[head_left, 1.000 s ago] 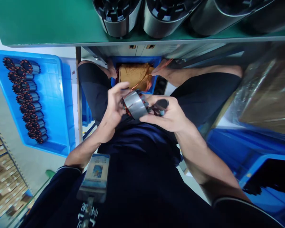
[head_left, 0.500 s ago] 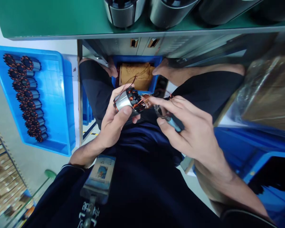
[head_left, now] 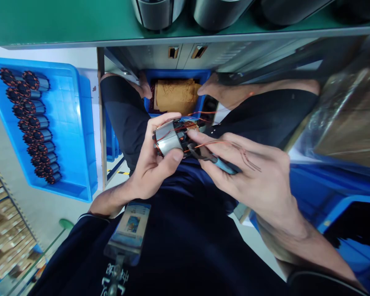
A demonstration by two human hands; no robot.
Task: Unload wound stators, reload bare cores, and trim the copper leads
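Blue-handled pliers (head_left: pixel 223 165), partly behind the right fingers (head_left: pixel 207 139)

In our left hand (head_left: pixel 154 170) we hold a silver metal core (head_left: pixel 168 139); our right hand (head_left: pixel 254 174) holds blue-handled pliers (head_left: pixel 224 165) at its right end. At left, one blue tray (head_left: pixel 68 139) carries wound parts (head_left: pixel 38 122).

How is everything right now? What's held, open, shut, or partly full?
Left hand, wrapped around the metal part.
Right hand, gripping the pliers.
Metal part, held.
Pliers, held; open or shut is unclear.
Wires, loose-ended, some across the right hand.
Cabinet doors, shut.
Blue tray, partly filled with small parts.
Blue box, open, brown cardboard inside.
Metal cylinders, resting on the green table.
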